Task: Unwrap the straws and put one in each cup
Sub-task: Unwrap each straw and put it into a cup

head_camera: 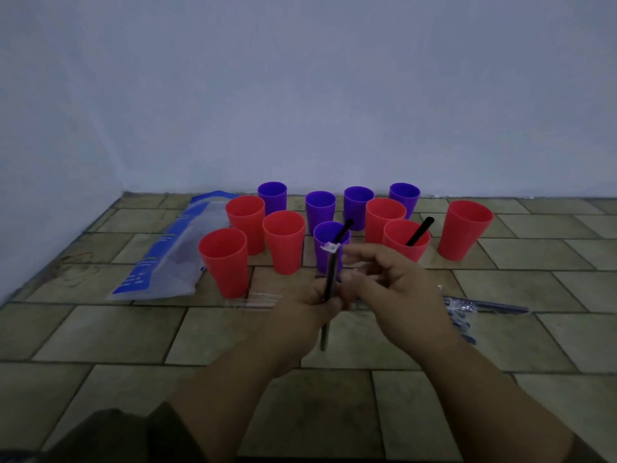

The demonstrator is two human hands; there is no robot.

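Several red and purple cups stand on the tiled surface. A black straw leans in the near purple cup [325, 235] and another in a red cup [405, 240] right of it. My left hand [309, 310] grips a dark wrapped straw [330, 272] upright in front of the purple cup; torn clear wrapper shows at its top end. My right hand [397, 289] is beside it with fingers curled, blurred by motion, near the wrapper. More wrapped straws [480, 307] lie on the surface to the right of my right hand.
A clear plastic bag with blue print [173, 252] lies left of the cups. An empty clear wrapper [253, 300] lies left of my left hand. A pale wall runs close behind the cups and along the left side.
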